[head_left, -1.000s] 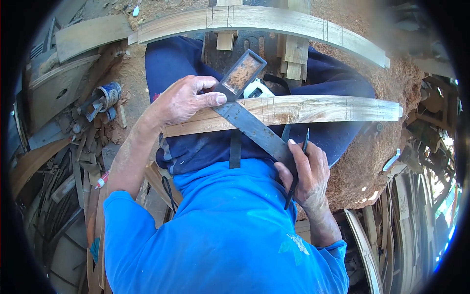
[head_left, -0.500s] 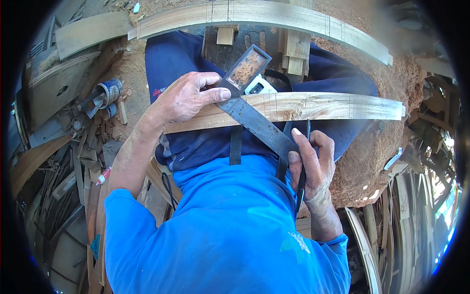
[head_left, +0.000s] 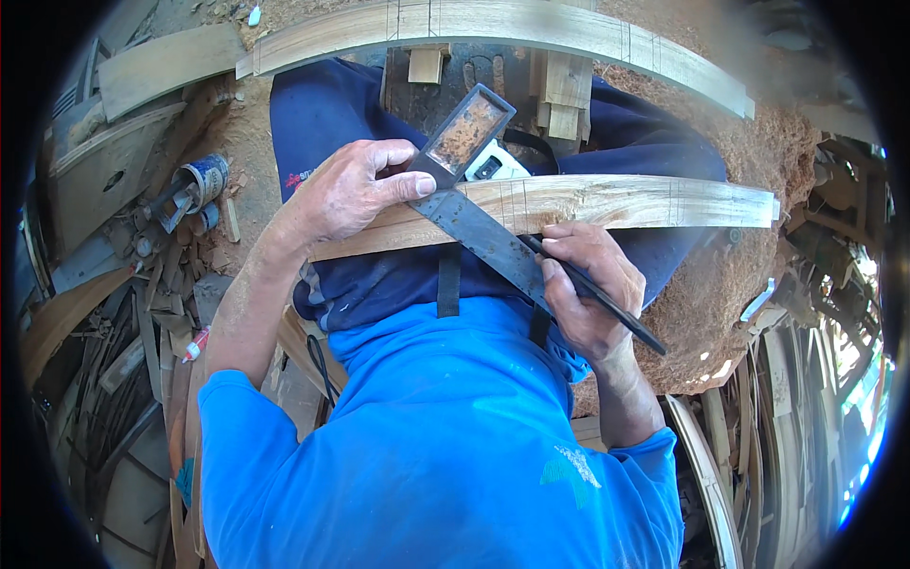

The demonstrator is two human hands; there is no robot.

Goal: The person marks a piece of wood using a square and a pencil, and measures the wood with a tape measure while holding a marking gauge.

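Observation:
Across my lap lies a curved wooden piece [head_left: 626, 202] with thin lines drawn over its face. My left hand [head_left: 355, 194] grips a try square [head_left: 483, 242] where its stock meets the metal blade, pressing it against the wood. The blade runs slantwise over the piece, toward my right hand [head_left: 597, 284]. In that hand's closed fingers is a slim dark pencil [head_left: 621, 313], its end close to the blade near the wood's lower edge. Part of the wood is hidden under my left hand. A white and black tape measure [head_left: 495, 163] sits just beyond the piece.
A second curved, line-marked wooden piece [head_left: 531, 24] spans the far side. Small wood blocks [head_left: 426, 64] lie between my legs. On the left stand a tin can [head_left: 204, 180] and scrap wood; sawdust [head_left: 697, 346] and stacked strips [head_left: 782, 436] are on the right.
My right hand has moved up and tilted the pencil from nearly upright to slanting, its end now by the blade. The square stays in my left hand on the wood.

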